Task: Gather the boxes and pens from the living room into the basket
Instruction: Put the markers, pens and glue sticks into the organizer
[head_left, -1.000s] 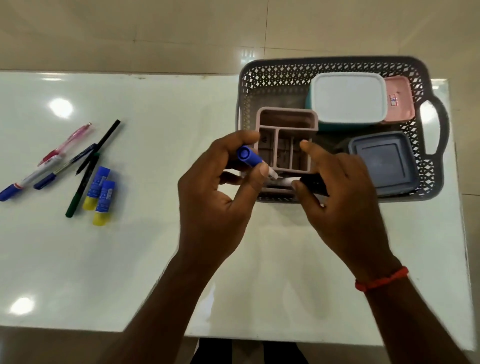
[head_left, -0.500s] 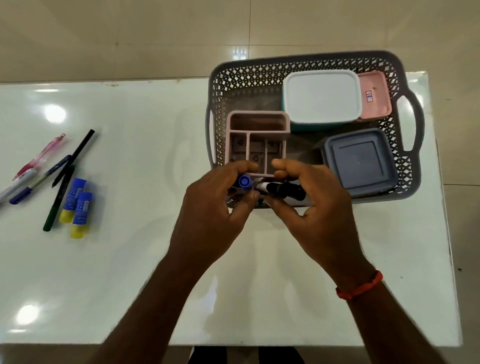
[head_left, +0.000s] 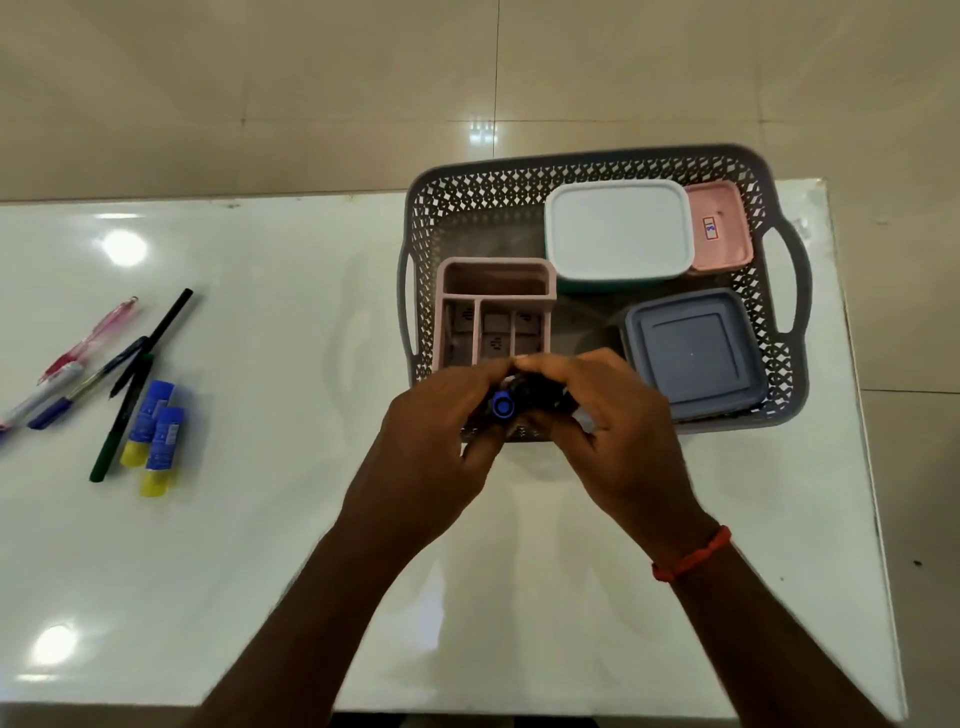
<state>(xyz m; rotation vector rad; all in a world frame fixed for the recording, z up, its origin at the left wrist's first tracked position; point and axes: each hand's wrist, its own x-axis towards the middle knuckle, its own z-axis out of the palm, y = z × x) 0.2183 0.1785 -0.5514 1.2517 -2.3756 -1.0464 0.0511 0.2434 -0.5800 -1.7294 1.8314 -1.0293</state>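
My left hand (head_left: 436, 431) and my right hand (head_left: 613, 426) meet over the near rim of the grey lattice basket (head_left: 779, 176), both closed on markers. A blue-capped marker (head_left: 503, 404) points end-on at me from the left hand; a black marker (head_left: 545, 392) sits in the right hand, mostly hidden by fingers. In the basket stand a pink pen holder (head_left: 493, 306) with several compartments, a white-lidded box (head_left: 618, 228), a pink box (head_left: 719, 226) and a grey-blue box (head_left: 693, 353). Several pens (head_left: 130, 358) lie at the table's left.
Two blue-and-yellow glue sticks (head_left: 156, 436) lie beside the pens on the glossy white table (head_left: 260, 545). The table's right edge runs close past the basket's handle. Beige floor tiles lie beyond the far edge.
The two hands have come together, closing the gap between the blue-capped marker and the black one. The blue cap now faces the camera. The view shifted, so the basket sits more central.
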